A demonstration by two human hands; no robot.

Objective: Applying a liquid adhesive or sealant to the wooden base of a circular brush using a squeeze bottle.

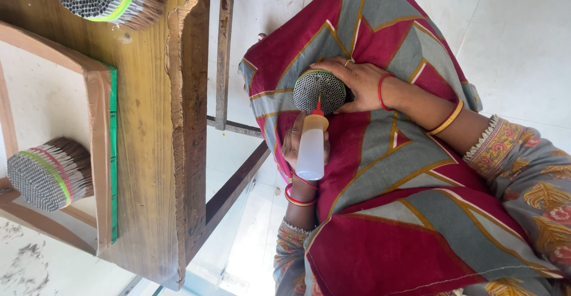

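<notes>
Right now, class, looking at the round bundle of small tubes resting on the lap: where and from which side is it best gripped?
Grip the bundle of tubes around its banded side wall, as the one hand does, coming from the side. Its open tube ends face the squeeze bottle, so that face should stay uncovered.

We see a translucent, smooth plastic squeeze bottle (pixel 311 147) at centre, a bundle of thin tubes (pixel 319 91), perhaps paper, matt patterned cloth (pixel 386 177) below, and a rough, worn wooden bench (pixel 148 123) at left.
</notes>
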